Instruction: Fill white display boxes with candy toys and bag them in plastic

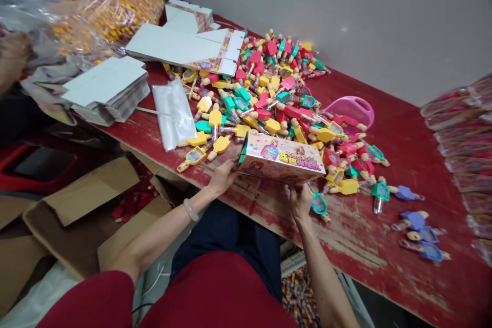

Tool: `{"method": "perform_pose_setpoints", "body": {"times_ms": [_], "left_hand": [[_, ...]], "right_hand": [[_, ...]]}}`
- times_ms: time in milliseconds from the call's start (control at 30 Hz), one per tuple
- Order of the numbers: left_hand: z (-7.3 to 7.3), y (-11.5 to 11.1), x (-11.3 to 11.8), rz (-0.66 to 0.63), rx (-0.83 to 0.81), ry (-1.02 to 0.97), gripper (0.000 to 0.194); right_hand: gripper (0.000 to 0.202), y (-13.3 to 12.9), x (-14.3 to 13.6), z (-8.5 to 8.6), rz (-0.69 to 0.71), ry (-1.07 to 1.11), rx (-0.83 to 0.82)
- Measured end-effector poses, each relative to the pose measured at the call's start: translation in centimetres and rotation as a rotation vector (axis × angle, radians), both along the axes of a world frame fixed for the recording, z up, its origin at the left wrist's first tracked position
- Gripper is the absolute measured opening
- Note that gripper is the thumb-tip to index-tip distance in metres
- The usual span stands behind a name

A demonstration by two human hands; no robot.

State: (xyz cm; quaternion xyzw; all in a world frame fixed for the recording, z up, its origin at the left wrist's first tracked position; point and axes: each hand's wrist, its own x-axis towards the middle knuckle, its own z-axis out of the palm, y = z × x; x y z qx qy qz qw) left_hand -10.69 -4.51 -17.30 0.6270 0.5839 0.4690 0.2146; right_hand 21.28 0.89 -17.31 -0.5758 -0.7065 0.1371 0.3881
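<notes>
A printed cardboard box (282,159) is held above the front edge of the red table, tilted, between both my hands. My left hand (223,177) is closed on its left end, where a green flap shows. Under the box's right end my right hand (300,200) grips the lower edge, its fingers partly hidden. Just behind the box spreads a heap of small popsicle-shaped toys (272,125) in red, yellow and green with clear tubes. A green toy (319,204) lies right beside my right hand.
Flattened boxes (107,84) and clear plastic bags (173,115) lie at the left. A pink scoop (351,107) sits in the heap. Several purple toys (423,236) lie at the right, near packed bags (465,154). Another person's hand (14,56) shows at the far left. An open carton (80,210) stands below.
</notes>
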Motion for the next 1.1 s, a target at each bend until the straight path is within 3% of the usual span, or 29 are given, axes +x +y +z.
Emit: {"method": "perform_pose_setpoints", "body": {"times_ms": [167,367,467,533,633,733,767,833,900,1000,1100], "left_hand": [[0.3,-0.2,0.0,0.010,-0.042,0.057,0.010],[1.0,0.4,-0.6,-0.104,-0.100,0.105,0.016],[0.7,0.9,-0.8,-0.115,-0.142,0.111,0.013],[0.4,1.1,-0.9,-0.117,-0.176,0.100,0.011],[0.2,1.4,-1.0,-0.120,-0.224,0.083,0.015],[0.3,1.8,-1.0,-0.115,-0.244,0.080,0.017],[0.4,1.9,-0.9,-0.108,-0.251,0.075,0.018],[0.8,1.9,-0.7,-0.094,-0.268,0.065,0.018],[1.3,1.3,-0.3,-0.101,-0.275,0.063,0.017],[2.1,-1.4,0.0,-0.176,-0.260,0.072,0.012],[2.7,-5.2,0.0,-0.242,-0.276,0.042,0.018]], "right_hand": [[0.027,-0.4,-0.1,0.4,-0.076,-0.003,-0.084],[0.021,1.2,0.2,2.3,-0.003,-0.067,-0.394],[0.018,2.0,0.0,2.8,0.013,-0.091,-0.450],[0.015,2.1,-0.1,4.2,0.033,-0.113,-0.480],[0.017,1.3,-0.4,9.6,-0.028,-0.149,-0.362],[0.033,0.3,-2.4,17.9,-0.197,-0.093,0.160],[0.036,0.3,-3.6,20.3,-0.192,-0.064,0.319],[0.044,1.1,-6.6,23.4,-0.131,-0.123,0.402],[0.051,2.5,-9.6,23.4,-0.069,-0.309,0.180],[0.052,4.7,-11.9,20.3,0.121,-0.537,-0.178],[0.044,5.4,-11.2,17.7,0.433,-0.596,-0.160]]}}
